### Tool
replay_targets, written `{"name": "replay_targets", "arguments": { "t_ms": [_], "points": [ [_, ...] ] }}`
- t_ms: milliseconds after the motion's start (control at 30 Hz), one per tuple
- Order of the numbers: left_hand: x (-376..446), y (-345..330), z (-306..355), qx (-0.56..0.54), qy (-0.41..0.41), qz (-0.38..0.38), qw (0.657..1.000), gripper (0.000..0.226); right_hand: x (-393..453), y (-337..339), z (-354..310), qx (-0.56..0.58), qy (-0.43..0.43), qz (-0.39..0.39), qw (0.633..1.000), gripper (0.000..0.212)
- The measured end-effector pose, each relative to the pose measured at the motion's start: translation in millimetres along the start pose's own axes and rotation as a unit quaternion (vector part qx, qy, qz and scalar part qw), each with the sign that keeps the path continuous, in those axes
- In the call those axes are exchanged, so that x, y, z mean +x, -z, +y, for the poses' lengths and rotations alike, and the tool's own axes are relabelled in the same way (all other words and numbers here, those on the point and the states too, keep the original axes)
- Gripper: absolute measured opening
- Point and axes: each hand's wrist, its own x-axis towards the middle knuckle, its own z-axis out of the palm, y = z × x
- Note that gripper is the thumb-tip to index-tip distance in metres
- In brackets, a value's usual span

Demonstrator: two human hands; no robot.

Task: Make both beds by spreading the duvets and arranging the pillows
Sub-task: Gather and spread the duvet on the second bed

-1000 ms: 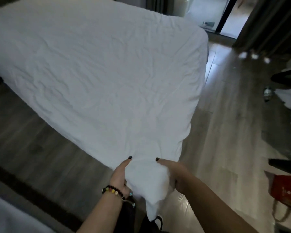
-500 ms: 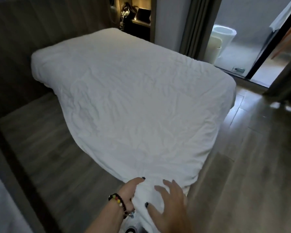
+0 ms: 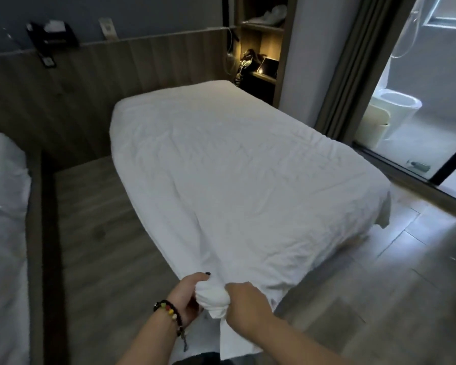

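Gripping one duvet (image 3: 234, 180) corner: left hand (image 3: 188, 296), right hand (image 3: 244, 301), both clenched on it; two beds visible.

The duvet (image 3: 237, 175) lay spread over the bed in the middle of the room, its near corner bunched between the left hand (image 3: 187, 299) and the right hand (image 3: 245, 301), side by side at the foot. A second bed (image 3: 3, 233) sat off to the left, floor (image 3: 95, 233) between the two. Behind the head end ran the wall panel (image 3: 90, 83), a shelf niche (image 3: 261, 48) at its right (items in it too dim to tell). Farther right hung a curtain (image 3: 353, 75), a toilet (image 3: 395, 106) beyond it.
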Motion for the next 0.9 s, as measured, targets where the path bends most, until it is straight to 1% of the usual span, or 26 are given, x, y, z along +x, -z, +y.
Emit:
{"name": "replay_targets", "arguments": {
  "t_ms": [67,100,167,200,233,300,367,400,467,500,533,633,733,800,900],
  "points": [
    [4.7,-24.1,-0.6,-0.003,-0.019,0.015,1.0,0.016,-3.9,17.2,16.0,0.05,-0.006,-0.019,0.999,0.012],
    [12.1,-34.8,1.9,0.003,-0.024,0.024,0.999,0.017,-2.0,23.6,25.6,0.075,-0.011,-0.031,0.997,0.011],
    [29.7,-54.2,13.8,0.005,-0.035,0.046,0.998,0.015,6.6,36.0,50.7,0.119,0.002,-0.036,0.992,0.027],
    [41.6,-60.0,22.3,-0.012,-0.049,0.054,0.997,0.012,12.6,44.2,64.6,0.138,-0.002,-0.04,0.99,0.033],
    [56.2,-66.1,34.2,-0.033,-0.063,0.062,0.996,0.008,20.0,53.1,79.8,0.162,-0.018,-0.039,0.986,0.035],
    [86.6,-81.3,54.7,-0.054,-0.078,0.099,0.991,0.01,30.8,69.5,112.7,0.197,-0.057,-0.042,0.978,0.027],
    [112.2,-105.6,68.0,-0.037,-0.1,0.143,0.984,0.009,36.1,88.3,146.4,0.22,-0.083,-0.055,0.97,0.024],
    [124.4,-121.6,74.1,-0.026,-0.116,0.157,0.981,0.01,40.3,97.1,164.6,0.232,-0.089,-0.054,0.967,0.021],
    [141.9,-167.6,88.8,-0.016,-0.144,0.161,0.976,0.004,50.5,118.6,201.2,0.254,-0.096,-0.043,0.962,0.014],
    [146.9,-193.1,97.0,-0.001,-0.159,0.155,0.975,0.004,54.7,128.9,219.9,0.264,-0.11,-0.036,0.958,0.014],
    [153.2,-219.4,103.8,0.021,-0.173,0.144,0.974,0.006,57.9,137.2,240.6,0.281,-0.127,-0.032,0.951,0.019],
    [170.2,-299.0,116.3,0.127,-0.202,0.111,0.965,0.02,55.8,158.5,303.3,0.346,-0.19,-0.017,0.919,0.025],
    [195.5,-374.5,117.8,0.269,-0.226,0.082,0.933,0.026,54.1,176.0,370.6,0.384,-0.218,-0.017,0.897,0.021],
    [219.6,-418.7,111.5,0.331,-0.23,0.075,0.912,0.026,60.9,184.0,418.8,0.389,-0.234,-0.021,0.891,0.023],
    [269.3,-476.8,97.1,0.358,-0.234,0.083,0.9,0.024,94.4,184.2,502.0,0.362,-0.247,-0.026,0.899,0.028]
  ]
}}
